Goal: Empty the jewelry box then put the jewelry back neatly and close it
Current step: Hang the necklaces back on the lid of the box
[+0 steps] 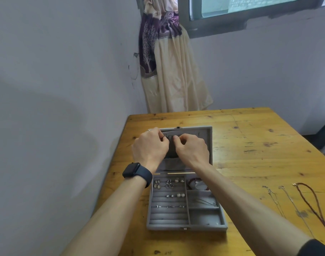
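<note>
Head view. Left hand and right hand are both up at the inside of the lid of the box, fingers curled. On each hand thumb and forefinger are closed on a small piece at the lid's inner panel. It is too small to say whether it is a clasp or a pendant. There is a watch on the left wrist.

The box is open, with the lid laid back on its far side and the base nearest the person. In the base, rings and earrings sit in the roll slots on the left. A red bracelet is in the far right compartment and a thin chain is in the one just nearer. The nearest right compartment looks almost bare.

Right of the box, well apart from it on the table, lie two fine necklaces stretched out and a red cord.

Behind the box a curtain hangs in the corner, with a window to its right.

Handling, as I judge it:
- All the pieces are light and tiny.
- The fine chains are limp and slippery and tangle easily. Take them at the clasp end and lay them straight.
- The cord is soft but thicker, so an easier grab anywhere along it.
- The studs are fiddly and need a fingertip pinch.
- The box looks flocked, light and stiff. To close it, take the lid by its far edge near the catch.
</note>
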`<state>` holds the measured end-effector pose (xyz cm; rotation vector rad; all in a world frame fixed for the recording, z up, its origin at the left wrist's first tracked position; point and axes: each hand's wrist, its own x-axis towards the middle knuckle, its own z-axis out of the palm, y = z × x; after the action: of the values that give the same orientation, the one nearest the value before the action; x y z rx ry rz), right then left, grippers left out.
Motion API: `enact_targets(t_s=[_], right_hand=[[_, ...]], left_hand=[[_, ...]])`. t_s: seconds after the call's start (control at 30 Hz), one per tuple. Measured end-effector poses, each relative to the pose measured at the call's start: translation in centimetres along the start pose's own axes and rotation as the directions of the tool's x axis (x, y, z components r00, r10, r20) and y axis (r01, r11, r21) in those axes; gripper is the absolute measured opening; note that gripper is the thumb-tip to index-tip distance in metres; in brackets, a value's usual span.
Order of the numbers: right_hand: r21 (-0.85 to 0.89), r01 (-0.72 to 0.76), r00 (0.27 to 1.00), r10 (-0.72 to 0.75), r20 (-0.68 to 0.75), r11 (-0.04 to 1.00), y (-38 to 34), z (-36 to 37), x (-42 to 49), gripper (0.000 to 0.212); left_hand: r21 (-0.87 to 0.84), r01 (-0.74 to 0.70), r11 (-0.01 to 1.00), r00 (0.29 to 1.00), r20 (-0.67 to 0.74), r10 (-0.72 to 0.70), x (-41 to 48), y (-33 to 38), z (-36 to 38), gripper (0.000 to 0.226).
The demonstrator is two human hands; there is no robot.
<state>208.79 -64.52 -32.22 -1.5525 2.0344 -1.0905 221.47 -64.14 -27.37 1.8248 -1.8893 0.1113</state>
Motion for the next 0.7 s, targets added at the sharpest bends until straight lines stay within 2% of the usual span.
enact_targets(t_s=[0.17,0.3,0.4,0.53,0.7], right_hand=[[-0.026,-0.008,0.999,0.007,-0.032,1.000,-0.4,0.0,0.0,0.039],[-0.111,0.015,1.000,-0.016,-0.008,0.994,0.0,0.0,-0.1,0.038],[-0.192,0.149,0.989,-0.150,0.012,0.970,1.5,0.3,-0.6,0.036],[-0.278,0.371,0.925,-0.378,0.029,0.886,4.3,1.3,-1.4,0.027],[-0.358,0.422,0.881,-0.470,-0.055,0.833,5.9,1.7,-1.4,0.024]], left_hand=[[0.020,0.001,1.000,1.000,-0.024,-0.001,0.0,0.4,0.2,0.013],[0.077,-0.058,0.995,0.998,-0.016,0.059,-0.2,0.1,0.9,0.013],[0.060,-0.067,0.996,0.998,0.022,0.066,-0.6,-0.3,1.6,0.021],[0.008,-0.084,0.996,0.996,0.041,0.084,-1.0,-0.8,2.2,0.027],[-0.030,-0.154,0.988,0.988,0.024,0.155,-1.5,-0.9,2.3,0.029]])
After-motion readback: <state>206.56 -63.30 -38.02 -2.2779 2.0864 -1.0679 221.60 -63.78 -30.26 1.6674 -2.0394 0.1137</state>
